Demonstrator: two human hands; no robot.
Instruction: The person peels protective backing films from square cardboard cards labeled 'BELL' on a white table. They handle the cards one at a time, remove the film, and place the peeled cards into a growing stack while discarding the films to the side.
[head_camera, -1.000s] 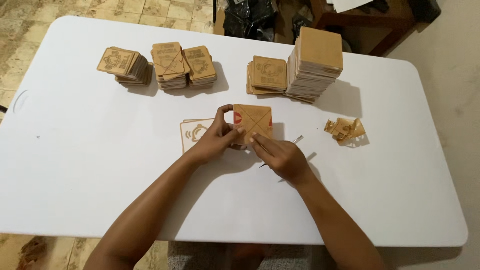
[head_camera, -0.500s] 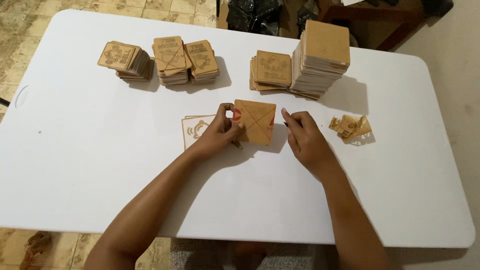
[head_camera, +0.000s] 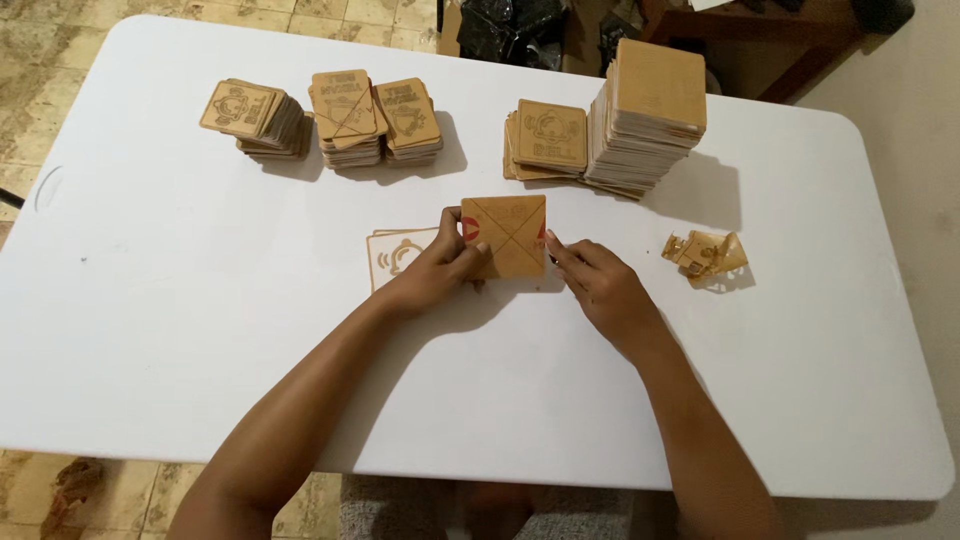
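We find a square, tan wooden tile scored with crossing diagonal lines (head_camera: 505, 236) near the middle of the white tabletop (head_camera: 150, 300). The left hand (head_camera: 443, 266) pinches its left edge, thumb and fingers clamped on it. The right hand (head_camera: 600, 285) has its fingertips at the tile's right edge; we cannot tell whether they grip. Flat white engraved cards (head_camera: 400, 255) lie beside the left hand. Stacks of tan tiles (head_camera: 645, 115) stand beyond, and thin tan offcuts (head_camera: 705, 255) lie to the right.

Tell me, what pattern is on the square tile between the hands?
Light brown tile with two crossing diagonal lines; head view.
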